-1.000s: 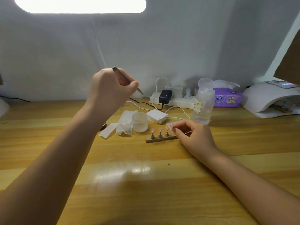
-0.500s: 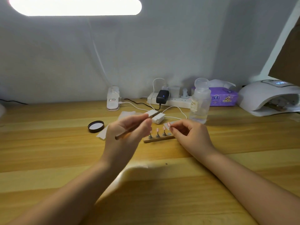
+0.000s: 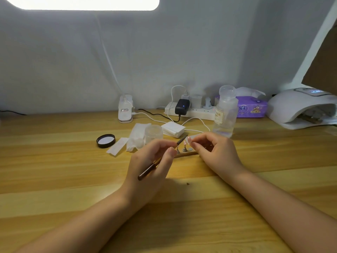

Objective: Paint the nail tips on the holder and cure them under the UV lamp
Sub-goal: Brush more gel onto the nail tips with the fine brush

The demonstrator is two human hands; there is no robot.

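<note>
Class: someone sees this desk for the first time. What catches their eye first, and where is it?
Mid-desk, the left hand holds a brush toward a nail tip pinched by the right hand, above the wooden holder. A bright lamp glows top left; the white UV lamp sits far right.

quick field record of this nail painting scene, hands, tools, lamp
left hand: left hand grips a thin dark brown brush, tip aimed at the nail tips
right hand: right hand pinches a pink nail tip
holder: narrow wooden holder strip on the table, pegs upright
lamp: white domed UV lamp far right, display lit
jar: small clear jar, its black lid off, lying to the left
</note>
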